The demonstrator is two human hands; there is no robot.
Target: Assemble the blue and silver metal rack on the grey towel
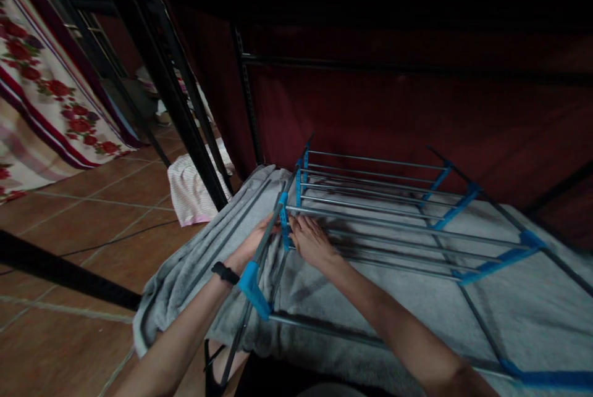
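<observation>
A rack of metal rods (398,220) and blue plastic brackets lies on a grey blanket (365,298). My left hand (260,238), with a black band at the wrist, is at the outer side of a blue bracket (284,224); its fingertips are partly hidden behind the bracket and side pole (269,233). From the inner side, my right hand (311,239) closes its fingers at the same bracket, where the thin lower rods meet it. Nearer me, another blue bracket (254,292) joins the side pole to the front rod (324,325).
Black metal posts (171,85) stand at the left, with a dark red cloth (393,113) behind the rack. A striped cloth (192,190) hangs beside the blanket. A floral curtain (60,88) reaches down toward the tiled floor (92,224). A dark surface is overhead.
</observation>
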